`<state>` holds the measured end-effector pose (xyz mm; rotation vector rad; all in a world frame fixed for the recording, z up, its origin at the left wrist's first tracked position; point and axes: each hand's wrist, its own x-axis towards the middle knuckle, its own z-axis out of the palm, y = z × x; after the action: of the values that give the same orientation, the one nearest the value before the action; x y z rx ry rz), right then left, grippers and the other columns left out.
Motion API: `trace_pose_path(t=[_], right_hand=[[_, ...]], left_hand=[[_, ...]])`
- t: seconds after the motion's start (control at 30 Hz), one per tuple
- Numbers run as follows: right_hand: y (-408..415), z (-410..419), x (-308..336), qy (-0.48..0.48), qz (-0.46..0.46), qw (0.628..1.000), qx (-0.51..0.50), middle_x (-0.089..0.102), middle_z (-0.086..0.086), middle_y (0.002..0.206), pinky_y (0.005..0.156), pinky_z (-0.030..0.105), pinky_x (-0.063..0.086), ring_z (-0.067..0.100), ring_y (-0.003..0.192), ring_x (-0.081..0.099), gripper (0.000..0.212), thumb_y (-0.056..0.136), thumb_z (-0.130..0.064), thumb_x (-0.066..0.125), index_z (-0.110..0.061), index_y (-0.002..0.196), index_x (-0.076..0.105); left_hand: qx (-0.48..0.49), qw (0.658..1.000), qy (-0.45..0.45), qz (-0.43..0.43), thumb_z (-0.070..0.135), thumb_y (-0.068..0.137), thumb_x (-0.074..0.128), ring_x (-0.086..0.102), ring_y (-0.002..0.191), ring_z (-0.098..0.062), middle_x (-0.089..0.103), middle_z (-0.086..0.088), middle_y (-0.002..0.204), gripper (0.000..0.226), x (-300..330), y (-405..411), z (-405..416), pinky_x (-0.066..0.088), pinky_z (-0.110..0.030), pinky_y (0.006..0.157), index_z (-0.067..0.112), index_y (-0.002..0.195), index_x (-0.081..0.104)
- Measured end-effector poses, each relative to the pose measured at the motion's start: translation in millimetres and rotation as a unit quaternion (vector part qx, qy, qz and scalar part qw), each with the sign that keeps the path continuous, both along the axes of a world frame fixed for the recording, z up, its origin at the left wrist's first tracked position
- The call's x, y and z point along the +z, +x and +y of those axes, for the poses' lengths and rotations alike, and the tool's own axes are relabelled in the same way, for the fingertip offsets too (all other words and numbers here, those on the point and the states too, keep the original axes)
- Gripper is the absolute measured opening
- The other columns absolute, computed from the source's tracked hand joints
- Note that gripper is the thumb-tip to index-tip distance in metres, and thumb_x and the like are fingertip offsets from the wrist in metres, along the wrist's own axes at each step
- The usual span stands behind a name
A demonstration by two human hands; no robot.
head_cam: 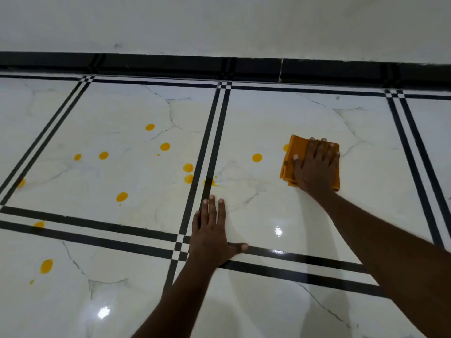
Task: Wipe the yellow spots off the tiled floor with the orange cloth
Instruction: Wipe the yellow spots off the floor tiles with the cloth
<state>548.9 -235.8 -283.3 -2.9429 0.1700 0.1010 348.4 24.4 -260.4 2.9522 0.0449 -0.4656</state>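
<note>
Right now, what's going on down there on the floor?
A person is cleaning a tiled floor. The right hand presses a folded orange cloth flat on the right-hand tile, beside a yellow spot. The left hand rests flat on the floor, empty. Most yellow spots remain, mainly on the left tile, so the job is only just begun.

Orange cloth (291,158) folded flat on glossy white marble-look tiled floor (268,118) with black double border lines.

Pressed down under right hand (314,167), palm flat, fingers spread; left edge touching a partly covered yellow spot (285,147). Lone round spot (257,157) just left of cloth. Smeared spot (209,182) on the black line; further round yellow spots (165,146) scattered across the left tile and nearer tiles, unwiped.
</note>
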Motion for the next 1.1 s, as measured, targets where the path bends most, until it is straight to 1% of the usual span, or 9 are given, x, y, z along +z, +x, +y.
trace_pose_path(t=[0.1, 0.3, 0.4, 0.53, 0.6, 0.7, 0.83, 0.97, 1.1], right_hand=[[22.7, 27.1, 4.4, 0.013, 0.003, 1.0, 0.014, 0.019, 0.029, 0.165, 0.123, 0.066, 0.008, 0.054, 0.151, 0.015, 0.083, 0.094, -0.059, 0.014, -0.011, 0.162, 0.02], [-50.9, 77.5, 0.1, -0.024, -0.004, 0.974, 0.227, 0.013, 0.013, 0.171, 0.125, 0.061, 0.01, 0.042, 0.156, 0.009, 0.072, 0.1, -0.059, 0.023, -0.027, 0.164, 0.01], [-75.5, 31.9, 3.1, -0.022, 0.018, 0.978, 0.208, 0.015, 0.012, 0.171, 0.124, 0.06, 0.013, 0.041, 0.156, 0.012, 0.073, 0.099, -0.059, 0.025, -0.028, 0.164, 0.012], [-3.1, 51.6, 8.2, -0.017, 0.003, 0.993, 0.113, 0.023, 0.021, 0.167, 0.121, 0.066, 0.014, 0.05, 0.151, 0.018, 0.078, 0.095, -0.062, 0.019, -0.024, 0.162, 0.021], [17.2, 98.9, 10.0, -0.009, 0.003, 0.993, 0.118, 0.021, 0.022, 0.167, 0.122, 0.067, 0.011, 0.051, 0.152, 0.014, 0.079, 0.094, -0.063, 0.018, -0.023, 0.162, 0.02], [-23.0, 166.6, -2.3, -0.002, -0.006, 0.975, 0.224, 0.02, 0.019, 0.168, 0.123, 0.065, 0.01, 0.047, 0.154, 0.012, 0.076, 0.096, -0.061, 0.021, -0.024, 0.162, 0.02], [-99.2, 131.7, 3.9, -0.002, 0.001, 0.954, 0.301, 0.014, 0.013, 0.171, 0.124, 0.062, 0.012, 0.042, 0.156, 0.009, 0.074, 0.098, -0.062, 0.021, -0.03, 0.164, 0.006], [-75.7, 91.0, 7.0, -0.019, 0.017, 0.968, 0.251, 0.019, 0.017, 0.168, 0.122, 0.064, 0.015, 0.047, 0.153, 0.017, 0.077, 0.096, -0.062, 0.023, -0.026, 0.164, 0.012], [-2.9, 181.0, 8.3, 0.007, 0.007, 0.976, 0.219, 0.02, 0.023, 0.167, 0.121, 0.068, 0.012, 0.052, 0.152, 0.016, 0.081, 0.094, -0.066, 0.015, -0.022, 0.162, 0.019]], left_hand=[[0.001, 1.0, -0.007, -0.002, 0.093, 0.066, 0.038, -0.024, 0.151, -0.029, -0.031, -0.011, 0.162, 0.134, -4.1, -0.5, 0.5, -0.006, -0.043, 0.122, 0.015, 0.155, -0.024], [0.008, 0.999, -0.031, 0.012, 0.092, 0.067, 0.044, -0.028, 0.15, -0.025, -0.033, -0.007, 0.161, 0.133, 7.3, 0.7, 2.3, -0.01, -0.041, 0.122, 0.02, 0.155, -0.024], [0.015, 0.999, -0.046, 0.01, 0.084, 0.075, 0.049, -0.025, 0.151, -0.023, -0.029, -0.005, 0.163, 0.125, 12.1, 1.4, 5.9, -0.003, -0.044, 0.126, 0.02, 0.156, -0.022], [0.096, 0.995, 0.02, -0.035, 0.075, 0.088, 0.04, -0.007, 0.154, -0.033, -0.007, -0.017, 0.167, 0.105, 15.4, 5.6, 36.3, 0.009, -0.046, 0.125, 0.016, 0.159, -0.01], [0.114, 0.993, 0.036, -0.006, 0.085, 0.081, 0.035, -0.011, 0.154, -0.036, -0.013, -0.018, 0.166, 0.112, 10.6, 7.1, 49.3, 0.006, -0.051, 0.124, 0.021, 0.159, -0.014], [0.112, 0.993, 0.012, 0.024, 0.089, 0.075, 0.039, -0.018, 0.153, -0.032, -0.022, -0.012, 0.165, 0.119, 7.3, -0.6, 59.2, 0.002, -0.051, 0.124, 0.025, 0.157, -0.018], [0.151, 0.988, -0.02, 0.021, 0.087, 0.07, 0.052, -0.019, 0.153, -0.031, -0.022, -0.011, 0.165, 0.131, 14.5, -12.8, 77.2, 0.003, -0.052, 0.124, 0.018, 0.158, -0.017], [0.17, 0.985, -0.024, 0.022, 0.089, 0.068, 0.052, -0.022, 0.151, -0.032, -0.027, -0.013, 0.163, 0.132, 7.1, -23.2, 91.9, -0.001, -0.05, 0.125, 0.023, 0.156, -0.021], [0.182, 0.982, -0.038, 0.007, 0.084, 0.068, 0.06, -0.019, 0.153, -0.029, -0.023, -0.011, 0.164, 0.136, 5.0, -19.8, 87.8, 0.0, -0.048, 0.125, 0.02, 0.157, -0.019]])
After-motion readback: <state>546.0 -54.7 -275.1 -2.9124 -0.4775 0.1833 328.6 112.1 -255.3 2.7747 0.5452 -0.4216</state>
